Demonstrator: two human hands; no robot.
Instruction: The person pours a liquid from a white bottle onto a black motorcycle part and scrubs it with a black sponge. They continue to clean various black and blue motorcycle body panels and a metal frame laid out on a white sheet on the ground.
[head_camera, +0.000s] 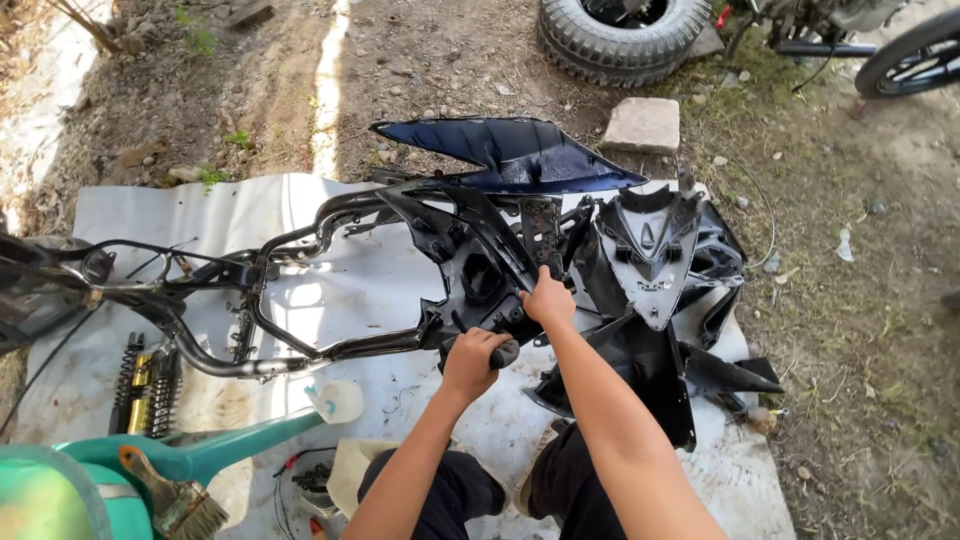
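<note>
Left hand (478, 358) clenched round a dark tool handle (503, 352); right hand (549, 300) grips the black plastic scooter fairing (640, 350) at frame centre, against the bare steel tube frame (300, 290). Fairing looks light, flexy, tabs brittle: hold by thick edges.

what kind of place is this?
Likely an outdoor, makeshift motorbike repair spot: a stripped scooter frame lies on a white sheet over bare dirt, with a spare tyre nearby. Both hands, left and right, work at its front.
</note>
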